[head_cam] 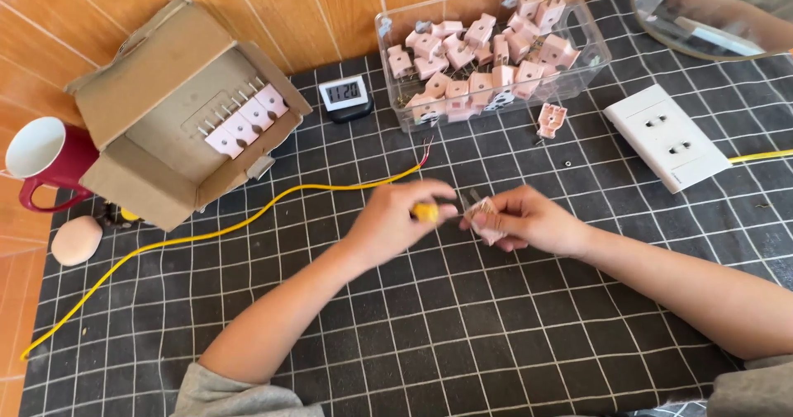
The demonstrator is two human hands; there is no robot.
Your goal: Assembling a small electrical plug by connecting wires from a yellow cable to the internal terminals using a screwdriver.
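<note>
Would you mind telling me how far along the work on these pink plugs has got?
Looks done: a row of pale pink plastic plugs lies in the open brown cardboard box. In hand: the left hand holds a yellow-handled tool against a pink plug gripped by the right hand. Left: many pink plugs fill the clear plastic bin, and one loose plug lies on the black checked mat.

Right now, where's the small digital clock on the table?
In the head view, the small digital clock stands at the far edge of the checked mat, between the open cardboard box on its left and the clear plastic bin of pink plugs on its right.
</note>
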